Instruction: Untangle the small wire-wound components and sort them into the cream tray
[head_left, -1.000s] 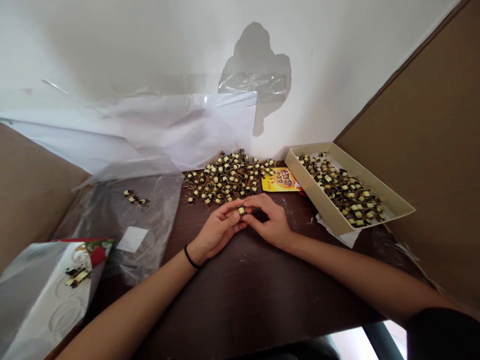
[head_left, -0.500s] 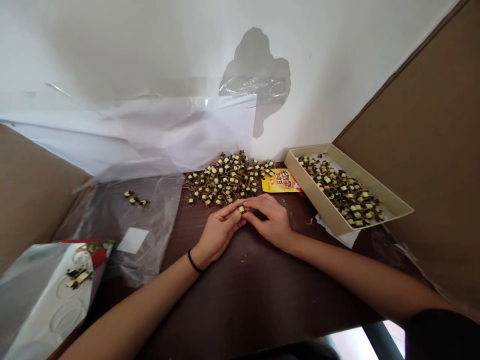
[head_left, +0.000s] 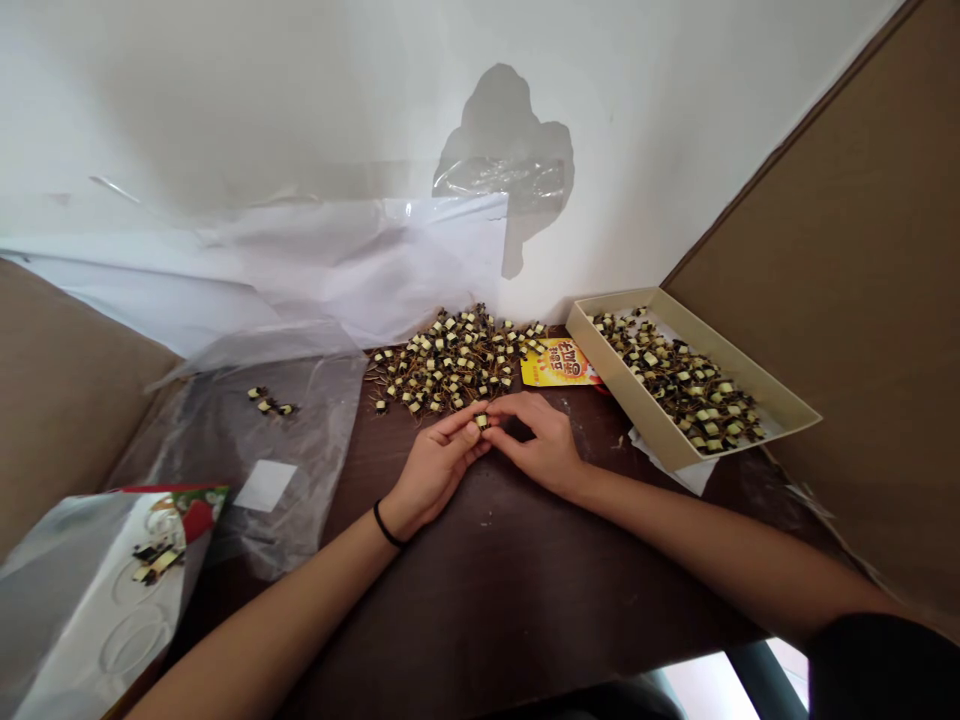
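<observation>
Between my two hands, in the middle of the head view, is a small yellow-taped coil with black ends [head_left: 481, 422]. My left hand [head_left: 441, 458] pinches it between thumb and fingers from the left. From the right, my right hand [head_left: 541, 440] has its thumb and forefinger closed on the same coil, fingertips meeting the left ones. Just beyond my fingers lies a heap of like coils [head_left: 457, 355] with thin copper-coloured wire leads. The fingertips partly cover the held coil, so its leads are hard to make out.
A cream tray [head_left: 787, 418] with many coils stands at the right, beside a yellow packet [head_left: 555, 364]. On the left, a clear plastic bag [head_left: 315, 480] bears a few coils, and a printed bag [head_left: 90, 610] has some more. Brown boards flank the dark table [head_left: 487, 610].
The view has shifted very slightly. Both hands stay on the coil in almost the same pose.
</observation>
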